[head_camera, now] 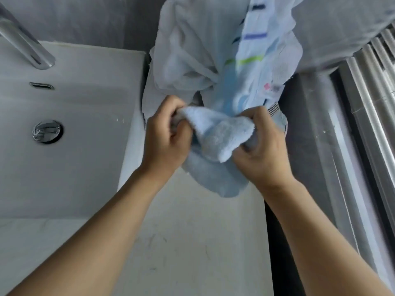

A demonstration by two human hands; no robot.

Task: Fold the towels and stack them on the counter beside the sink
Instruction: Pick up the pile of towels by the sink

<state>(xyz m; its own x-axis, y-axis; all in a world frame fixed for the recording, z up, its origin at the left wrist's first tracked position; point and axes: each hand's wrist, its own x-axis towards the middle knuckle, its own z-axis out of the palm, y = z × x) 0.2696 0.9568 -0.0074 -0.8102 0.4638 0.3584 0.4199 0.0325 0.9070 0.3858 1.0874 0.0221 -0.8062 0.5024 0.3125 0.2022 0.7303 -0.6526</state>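
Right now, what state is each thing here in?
Blue towel: bunched, unfolded, gripped by both hands.
Striped towel: crumpled, unfolded, on the heap behind.
White towel: crumpled, unfolded.
Left hand: gripping the blue towel.
Right hand: gripping it too.
Tap: no water running.
Sink: no standing water.

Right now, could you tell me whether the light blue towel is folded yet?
Not folded: the light blue towel hangs bunched between left hand and right hand.
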